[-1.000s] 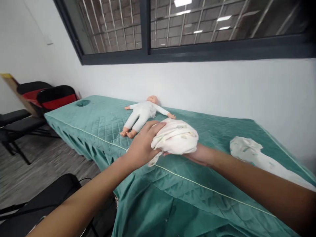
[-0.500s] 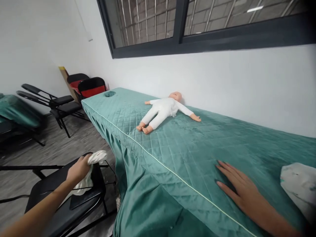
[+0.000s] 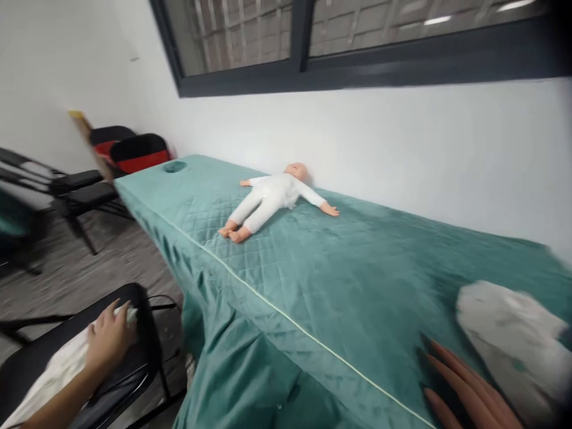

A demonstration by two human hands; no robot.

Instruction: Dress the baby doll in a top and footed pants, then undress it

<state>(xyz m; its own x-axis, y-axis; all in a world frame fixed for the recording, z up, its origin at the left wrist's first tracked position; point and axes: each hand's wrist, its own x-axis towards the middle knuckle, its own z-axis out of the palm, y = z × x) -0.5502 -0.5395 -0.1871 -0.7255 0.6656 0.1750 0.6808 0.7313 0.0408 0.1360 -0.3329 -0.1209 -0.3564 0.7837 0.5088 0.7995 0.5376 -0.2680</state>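
My left hand point(image 3: 108, 335) rests on a white folded cloth point(image 3: 53, 372) that lies on the seat of a black chair point(image 3: 142, 351) at the lower left; its fingers lie on top of the cloth. My right hand point(image 3: 465, 390) lies flat, fingers stretched out, on the green quilted bed cover point(image 3: 313, 280) at the lower right, just left of a crumpled white patterned cloth point(image 3: 513, 345). A baby doll point(image 3: 272, 196) in a white suit lies on its back farther along the bed near the wall.
The bed runs along a white wall under a dark-framed window point(image 3: 304, 42). Black folding chairs point(image 3: 75, 187) and red-and-black chairs point(image 3: 134, 152) stand at the far left on a grey floor. A face hole point(image 3: 174, 167) marks the bed's far end.
My left hand carried the white bundle from the bed down to the black chair and now rests on it. My right hand let go and lies flat on the bed.
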